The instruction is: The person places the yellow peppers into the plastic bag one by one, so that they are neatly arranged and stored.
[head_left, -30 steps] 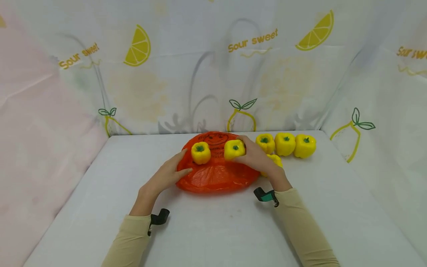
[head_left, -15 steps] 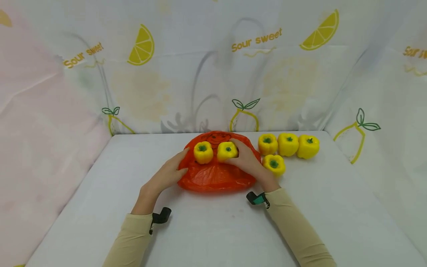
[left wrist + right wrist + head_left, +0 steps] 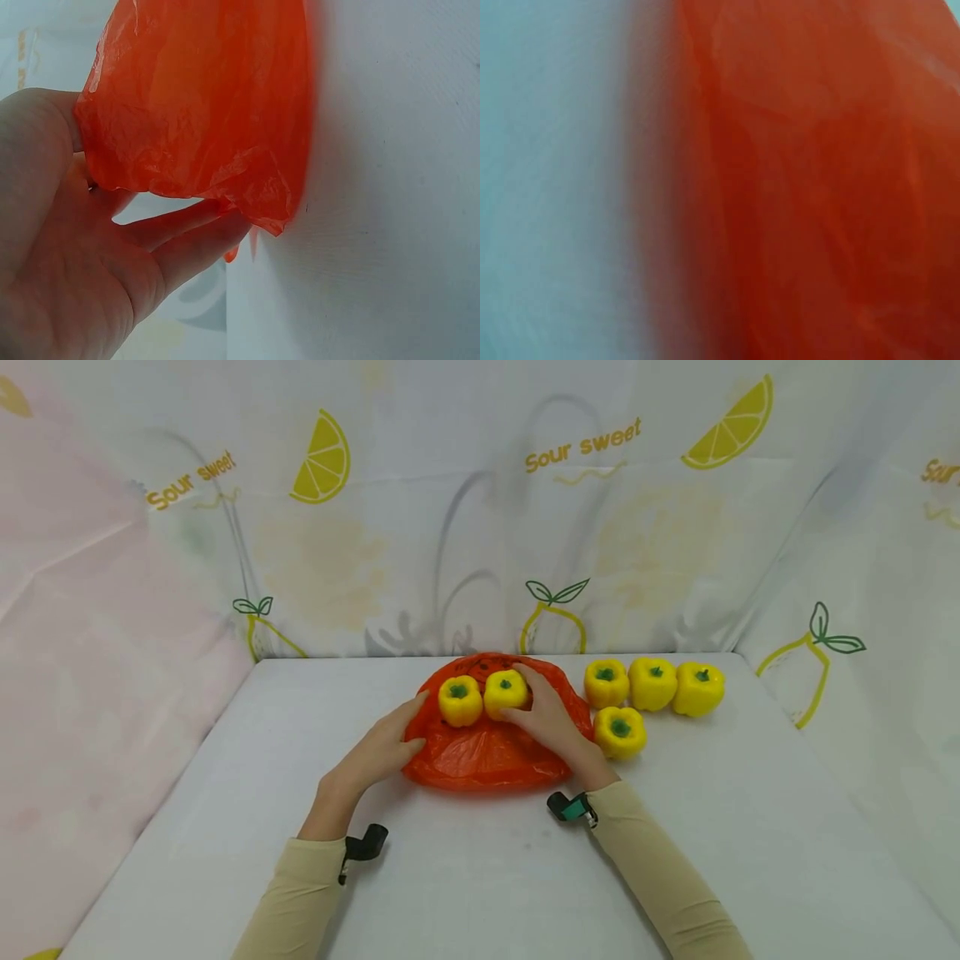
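Observation:
An orange-red plastic bag [image 3: 487,760] with a printed face lies on the table, filling most of the right wrist view. My left hand [image 3: 381,747] holds the bag's left side; in the left wrist view the thumb and fingers lie around its edge, partly hidden by the film. A yellow bell pepper [image 3: 461,702] with a green stem sits at the bag. Just right of it, my right hand [image 3: 553,720] grips a second yellow bell pepper [image 3: 506,693] between thumb and fingers. Whether this pepper rests on the bag or in its opening, I cannot tell.
Several more yellow bell peppers stand right of the bag: a back row ending in a pepper [image 3: 698,689] at the right, and one pepper [image 3: 620,732] nearer the front. A white cloth covers the table [image 3: 465,877]. A lemon-print curtain [image 3: 420,527] hangs behind.
My right hand has carried its pepper left, closer to the pepper at the bag. My left hand has kept its place at the bag's side. The view has shifted slightly.

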Tool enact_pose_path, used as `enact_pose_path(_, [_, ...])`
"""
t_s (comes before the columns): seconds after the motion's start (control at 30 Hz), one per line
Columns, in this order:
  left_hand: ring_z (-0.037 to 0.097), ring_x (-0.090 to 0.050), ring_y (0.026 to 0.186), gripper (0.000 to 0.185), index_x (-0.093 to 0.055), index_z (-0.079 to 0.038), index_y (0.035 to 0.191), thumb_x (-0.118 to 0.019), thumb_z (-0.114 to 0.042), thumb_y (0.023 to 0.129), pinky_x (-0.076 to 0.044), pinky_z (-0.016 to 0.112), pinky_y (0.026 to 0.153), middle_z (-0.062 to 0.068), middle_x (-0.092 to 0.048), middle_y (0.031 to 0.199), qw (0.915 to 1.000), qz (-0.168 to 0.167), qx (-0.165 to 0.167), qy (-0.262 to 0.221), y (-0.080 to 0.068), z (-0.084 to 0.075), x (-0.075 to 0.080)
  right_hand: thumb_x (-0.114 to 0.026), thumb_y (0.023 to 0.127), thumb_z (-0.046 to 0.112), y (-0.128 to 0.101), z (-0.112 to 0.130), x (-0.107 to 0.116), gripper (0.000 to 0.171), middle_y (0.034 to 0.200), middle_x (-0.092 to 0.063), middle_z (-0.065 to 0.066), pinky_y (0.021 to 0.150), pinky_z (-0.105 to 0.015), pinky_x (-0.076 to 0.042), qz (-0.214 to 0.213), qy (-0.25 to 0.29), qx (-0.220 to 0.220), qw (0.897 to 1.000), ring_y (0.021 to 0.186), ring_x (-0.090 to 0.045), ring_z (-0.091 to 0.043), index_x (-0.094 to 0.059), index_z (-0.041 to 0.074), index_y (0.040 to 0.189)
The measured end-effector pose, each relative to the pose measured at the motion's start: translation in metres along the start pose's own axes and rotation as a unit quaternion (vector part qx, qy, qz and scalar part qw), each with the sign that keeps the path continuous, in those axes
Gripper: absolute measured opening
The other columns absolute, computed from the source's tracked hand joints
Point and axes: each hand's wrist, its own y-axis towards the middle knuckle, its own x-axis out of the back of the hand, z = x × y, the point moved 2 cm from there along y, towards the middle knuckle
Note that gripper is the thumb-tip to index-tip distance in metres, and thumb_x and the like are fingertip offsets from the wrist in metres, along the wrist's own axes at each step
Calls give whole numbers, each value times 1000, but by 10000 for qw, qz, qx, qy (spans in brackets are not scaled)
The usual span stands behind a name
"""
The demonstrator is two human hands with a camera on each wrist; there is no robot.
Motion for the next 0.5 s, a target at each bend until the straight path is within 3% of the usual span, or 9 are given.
enact_pose_path(0.27, [30,-22,154,71,-21,-16,160,-55,-15,97,-22,54,124,6,-26,165,10000,18,3,14,1,-2,0,-72,90,30,0,-3,-1,90,163,-28,-6,122,-52,-28,234,34,-168,9996,146,-33,-28,-16,18,160])
enact_pose_path(0.5, [30,-22,154,71,-21,-16,160,-54,-15,97,-23,54,124,6,-26,165,10000,38,31,-12,-1,-2,0,-75,87,37,-3,3,11,95,164,-26,-5,122,-53,-28,277,-174,-218,9992,149,-30,-27,-15,21,160])
